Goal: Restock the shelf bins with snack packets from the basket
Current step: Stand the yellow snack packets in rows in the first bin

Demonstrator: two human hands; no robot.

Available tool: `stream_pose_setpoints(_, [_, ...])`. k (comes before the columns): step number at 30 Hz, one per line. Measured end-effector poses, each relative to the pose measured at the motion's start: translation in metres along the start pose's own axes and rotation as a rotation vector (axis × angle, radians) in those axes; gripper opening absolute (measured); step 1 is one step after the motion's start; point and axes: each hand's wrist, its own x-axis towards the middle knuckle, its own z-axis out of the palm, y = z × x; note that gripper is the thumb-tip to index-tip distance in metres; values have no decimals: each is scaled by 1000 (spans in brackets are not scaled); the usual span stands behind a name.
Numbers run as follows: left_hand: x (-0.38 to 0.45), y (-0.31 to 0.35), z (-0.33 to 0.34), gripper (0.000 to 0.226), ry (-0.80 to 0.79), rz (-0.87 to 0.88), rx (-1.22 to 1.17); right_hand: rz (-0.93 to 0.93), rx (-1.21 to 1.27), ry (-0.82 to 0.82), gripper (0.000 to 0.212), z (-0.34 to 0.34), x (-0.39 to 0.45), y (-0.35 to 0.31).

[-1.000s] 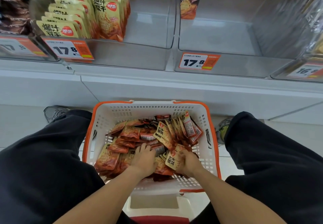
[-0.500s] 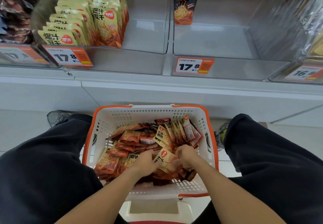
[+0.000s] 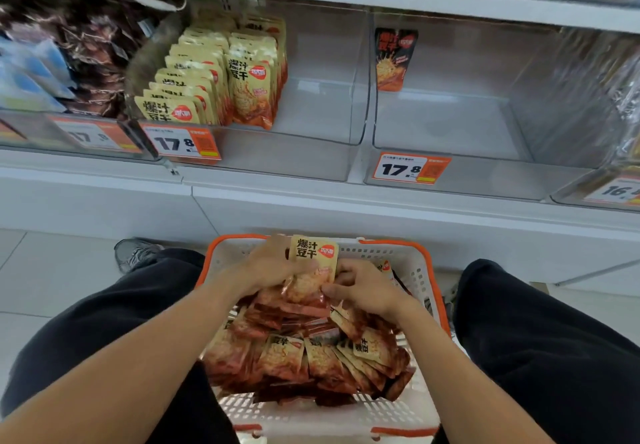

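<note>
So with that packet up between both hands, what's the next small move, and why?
Probably lift the yellow packet up into the half-filled bin: both the left hand and right hand already hold it above the basket, and matching packets stand there with space beside them.

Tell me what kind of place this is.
Most likely a shop aisle during restocking: orange price tags reading 17.8 front clear shelf bins, rows of snack packets fill one, and a shopping basket holds more.
</note>
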Motion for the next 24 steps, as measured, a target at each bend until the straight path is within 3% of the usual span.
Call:
stream_pose_setpoints(4, [-8,37,-48,21,16,150,72,-157,12,57,23,-6,-3,-58])
stream_pose_setpoints(7, [-17,58,-68,21,77,280,-49,-234,92,114,33,-10,-4,-99])
stream_pose_setpoints(9, [-22,67,-78,23,185,340,-159,-315,-12,218,33,-12,-2,-124])
stream_pose_setpoints(13, [-30,73,-117,16,695,505,-237,-488,-137,524,32,-15,2,-173])
stream_pose_setpoints(16, [-24,59,-157,22,1021,572,104,-601,-172,705,28,-20,15,-205])
stream_pose_setpoints(19, [-5,37,-171,48,1021,539,392,-613,-288,784,22,-27,49,-229])
stream_pose_setpoints(24, [7,29,-167,60,1008,481,491,-501,-513,746,17,-33,124,-248])
